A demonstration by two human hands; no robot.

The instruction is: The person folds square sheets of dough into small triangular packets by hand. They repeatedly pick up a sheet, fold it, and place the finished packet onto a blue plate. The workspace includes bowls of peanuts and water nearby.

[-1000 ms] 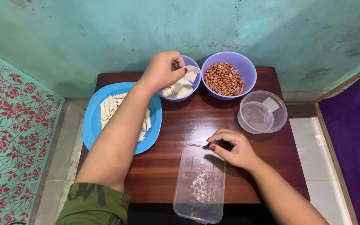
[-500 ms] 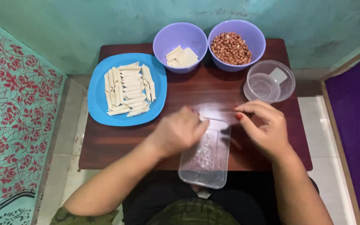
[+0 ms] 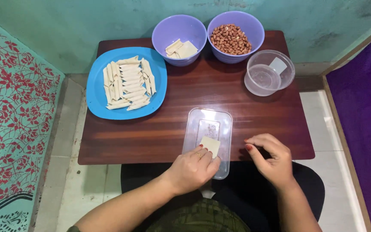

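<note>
Since the earlier frame my left hand (image 3: 193, 168) has left the wrapper bowl (image 3: 179, 39) and now pinches one square dough wrapper (image 3: 210, 145) over the near end of the clear rectangular lid (image 3: 207, 140) at the bench (image 3: 159, 137) front edge. Right hand (image 3: 269, 158) rests just right of the lid, fingers loosely curled, holding nothing. Best practice, I'd say: lay the wrapper flat and centred on the lid, smooth corners, steady the overhanging lid with the right hand.
</note>
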